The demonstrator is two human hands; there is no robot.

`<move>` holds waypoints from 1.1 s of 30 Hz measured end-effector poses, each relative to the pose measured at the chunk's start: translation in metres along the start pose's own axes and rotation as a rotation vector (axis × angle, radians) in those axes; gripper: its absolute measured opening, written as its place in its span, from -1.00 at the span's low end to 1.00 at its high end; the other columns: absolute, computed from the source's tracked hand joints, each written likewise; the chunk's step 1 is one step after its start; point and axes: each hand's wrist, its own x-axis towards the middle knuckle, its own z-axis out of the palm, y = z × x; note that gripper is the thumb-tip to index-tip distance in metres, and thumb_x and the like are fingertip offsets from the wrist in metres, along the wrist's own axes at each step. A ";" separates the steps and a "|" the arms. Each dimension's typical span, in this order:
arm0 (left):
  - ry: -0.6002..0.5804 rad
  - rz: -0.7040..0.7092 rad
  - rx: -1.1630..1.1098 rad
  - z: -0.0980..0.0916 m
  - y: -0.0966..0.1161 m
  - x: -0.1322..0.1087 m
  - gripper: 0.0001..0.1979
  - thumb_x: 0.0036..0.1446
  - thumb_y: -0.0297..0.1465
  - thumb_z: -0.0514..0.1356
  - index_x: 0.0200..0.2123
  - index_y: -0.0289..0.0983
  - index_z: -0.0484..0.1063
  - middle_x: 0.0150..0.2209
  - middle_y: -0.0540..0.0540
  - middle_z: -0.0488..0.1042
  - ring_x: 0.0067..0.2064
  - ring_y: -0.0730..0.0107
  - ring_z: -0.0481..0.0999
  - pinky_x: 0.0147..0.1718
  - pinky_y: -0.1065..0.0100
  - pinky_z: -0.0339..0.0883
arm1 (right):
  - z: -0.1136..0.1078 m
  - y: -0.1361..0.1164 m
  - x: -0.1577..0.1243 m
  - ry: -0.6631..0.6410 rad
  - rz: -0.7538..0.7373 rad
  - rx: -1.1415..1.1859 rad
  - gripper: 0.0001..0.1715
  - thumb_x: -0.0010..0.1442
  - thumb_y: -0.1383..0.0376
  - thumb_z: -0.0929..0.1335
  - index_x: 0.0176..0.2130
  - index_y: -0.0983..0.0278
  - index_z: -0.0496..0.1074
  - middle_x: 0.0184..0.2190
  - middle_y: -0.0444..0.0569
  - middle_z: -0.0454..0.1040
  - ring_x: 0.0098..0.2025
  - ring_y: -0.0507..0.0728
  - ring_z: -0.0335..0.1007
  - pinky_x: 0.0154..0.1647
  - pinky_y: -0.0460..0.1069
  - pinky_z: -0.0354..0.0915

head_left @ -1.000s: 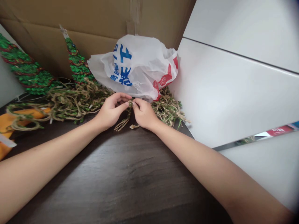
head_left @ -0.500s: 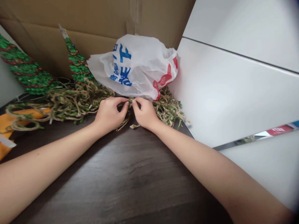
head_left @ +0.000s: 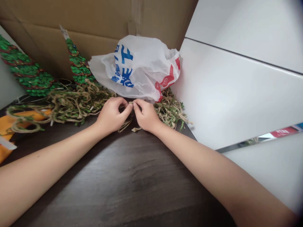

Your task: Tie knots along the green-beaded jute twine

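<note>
Since a second ago the left hand (head_left: pixel 111 115) has curled its fingers in and closed up on the right hand (head_left: pixel 145 115), so the two sets of fingertips now meet just above the middle of the frame. Nothing else has shifted.

Both hands pinch one short piece of leafy twine (head_left: pixel 131 103) between thumb and forefinger, the other fingers folded under. The twine sits right at that meeting point, just below the white plastic bag (head_left: pixel 139 67), and a loose end (head_left: pixel 136 128) lies on the dark desk (head_left: pixel 132 176) under the right hand.

As for progress, the work looks mid-way at best. A big tangle of twine (head_left: pixel 71 104) spreads to the left of the hands and a smaller heap (head_left: pixel 169 110) lies to their right — which is worked and which is waiting cannot be told. The knot or twist itself is hidden by the fingers.

Both forearms reach in from the lower corners and converge, wrists low over the desk, knuckles up. Two glitter trees (head_left: pixel 78 63) stand at the upper left against a cardboard box (head_left: pixel 94 19).
</note>
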 end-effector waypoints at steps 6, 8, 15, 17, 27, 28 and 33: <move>0.022 0.144 -0.052 0.002 0.004 -0.003 -0.82 0.33 -0.24 0.20 -0.33 -0.15 0.44 -0.13 -0.18 0.56 0.01 0.00 0.49 0.21 -0.06 0.29 | 0.001 0.003 0.003 0.135 0.092 -0.009 -0.73 0.42 0.30 0.30 -0.37 0.19 0.37 -0.40 -0.09 0.52 -0.29 0.13 0.40 -0.17 0.03 0.30; 0.024 0.179 -0.059 0.000 0.006 -0.006 -0.81 0.36 -0.23 0.17 -0.29 -0.16 0.46 -0.06 -0.20 0.54 0.05 -0.01 0.47 0.23 -0.08 0.26 | 0.002 0.005 0.005 0.184 0.124 0.006 -0.73 0.42 0.32 0.30 -0.37 0.19 0.37 -0.40 -0.09 0.52 -0.29 0.13 0.41 -0.17 0.03 0.31; 0.029 -0.029 0.163 0.001 0.002 -0.005 -0.52 0.37 -0.04 0.19 -0.52 -0.20 0.39 -0.24 -0.21 0.57 0.01 -0.13 0.42 0.13 -0.22 0.24 | 0.002 0.008 0.001 0.166 -0.052 0.002 -0.71 0.50 0.19 0.27 -0.26 0.19 0.46 -0.29 -0.03 0.62 -0.17 0.18 0.54 -0.03 0.07 0.41; -0.022 -0.058 0.201 0.003 -0.001 -0.002 -0.54 0.38 -0.06 0.20 -0.50 -0.21 0.43 -0.21 -0.22 0.61 0.01 -0.16 0.44 0.09 -0.23 0.25 | 0.002 0.008 0.000 0.142 -0.109 -0.005 -0.70 0.52 0.16 0.25 -0.23 0.19 0.46 -0.26 -0.01 0.63 -0.14 0.18 0.56 0.00 0.07 0.42; 0.059 0.299 0.126 0.002 -0.001 -0.007 -0.69 0.44 -0.26 0.10 -0.33 -0.19 0.54 -0.13 -0.21 0.63 -0.06 0.02 0.55 -0.03 -0.01 0.37 | 0.005 0.011 0.003 0.302 0.023 -0.023 -0.70 0.46 0.22 0.27 -0.33 0.20 0.41 -0.38 -0.05 0.57 -0.27 0.14 0.47 -0.15 0.03 0.37; 0.073 0.305 0.124 0.002 -0.001 -0.008 -0.69 0.44 -0.26 0.10 -0.33 -0.19 0.53 -0.13 -0.21 0.63 -0.06 0.03 0.57 -0.02 0.00 0.37 | 0.005 0.010 0.003 0.296 0.021 -0.020 -0.70 0.45 0.22 0.28 -0.34 0.20 0.42 -0.39 -0.06 0.57 -0.28 0.13 0.46 -0.17 0.03 0.36; 0.092 0.152 0.214 0.002 -0.002 -0.007 -0.73 0.42 -0.21 0.14 -0.31 -0.18 0.49 -0.22 -0.18 0.62 -0.09 -0.04 0.60 0.03 -0.09 0.38 | 0.003 0.004 0.002 0.249 0.008 0.004 -0.73 0.43 0.23 0.31 -0.34 0.20 0.44 -0.40 -0.08 0.58 -0.29 0.12 0.47 -0.17 0.01 0.38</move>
